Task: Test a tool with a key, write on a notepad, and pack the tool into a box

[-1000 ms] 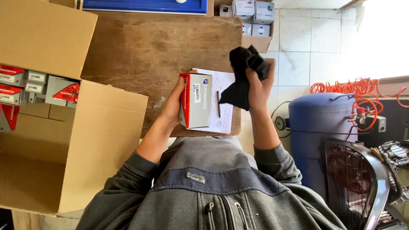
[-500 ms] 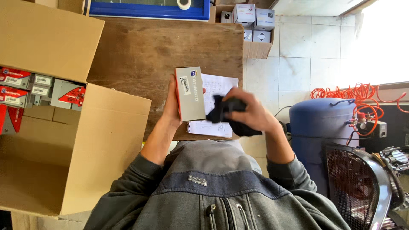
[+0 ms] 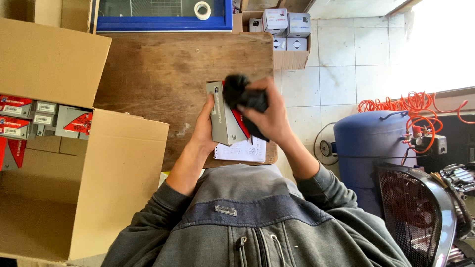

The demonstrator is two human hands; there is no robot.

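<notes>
Worn wooden table [image 3: 163, 74] on sunlit white-tiled floor [image 3: 341, 54].

Both hands raised, grips closed

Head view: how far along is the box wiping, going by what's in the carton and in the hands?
Done, it seems: several small boxes sit packed in the open carton, though much of it looks unfilled. In hand: the left hand holds a grey box upright over the wooden table, while the right hand presses a black cloth on it. Possibly left: similar boxes beyond the table.
</notes>
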